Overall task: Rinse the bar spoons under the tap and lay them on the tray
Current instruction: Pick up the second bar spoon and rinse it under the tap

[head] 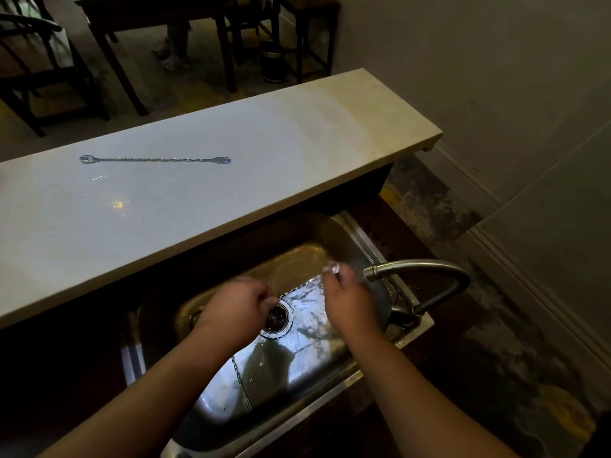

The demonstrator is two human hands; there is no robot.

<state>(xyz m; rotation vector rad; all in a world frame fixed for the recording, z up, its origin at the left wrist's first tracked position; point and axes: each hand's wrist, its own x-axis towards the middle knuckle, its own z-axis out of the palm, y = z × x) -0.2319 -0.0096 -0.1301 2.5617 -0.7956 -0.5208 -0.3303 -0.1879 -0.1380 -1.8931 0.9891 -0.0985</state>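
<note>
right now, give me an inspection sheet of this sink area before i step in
surface: pale stone counter above steel sink
job's things: twisted steel bar spoon lying on counter; second spoon held near curved tap; third spoon on sink floor; no tray seen
clutter: nothing seen
grippers: left hand and right hand each grip an end of the second spoon
cables: nothing seen
surroundings: dark wooden chairs, grey wall

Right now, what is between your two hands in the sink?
In the head view, a twisted spoon stretches from the left hand to the right hand, both holding it, above the drain.
</note>
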